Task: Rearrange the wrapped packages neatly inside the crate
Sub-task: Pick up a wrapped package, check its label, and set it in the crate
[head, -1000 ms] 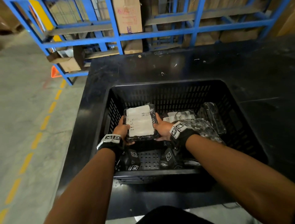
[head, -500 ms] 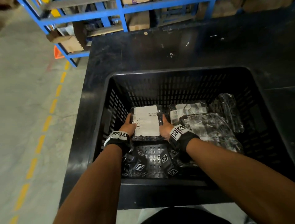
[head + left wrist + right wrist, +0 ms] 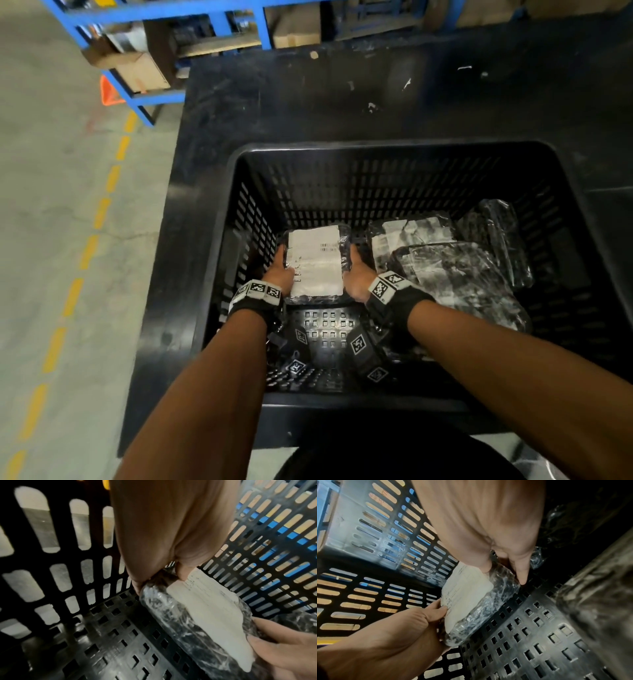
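Observation:
A black slotted crate (image 3: 394,150) stands on a black table. Inside it, at the far left, both hands hold a plastic-wrapped package with a white label (image 3: 315,263) (image 3: 211,614) (image 3: 467,599), low over the perforated crate floor (image 3: 325,329). My left hand (image 3: 279,269) grips its left edge and my right hand (image 3: 356,274) grips its right edge, thumbs on top, fingers underneath. Several more wrapped packages (image 3: 455,270) lie piled at the right side of the crate.
The black table (image 3: 342,102) reaches beyond the crate. Blue shelving (image 3: 219,20) with cardboard boxes (image 3: 140,72) stands behind it. Concrete floor with a dashed yellow line (image 3: 85,253) runs along the left. The crate's left wall (image 3: 51,561) is close to the left hand.
Both hands have carried the labelled package down and toward the crate's far left, from mid-height to just above the floor. The head view has tipped downward.

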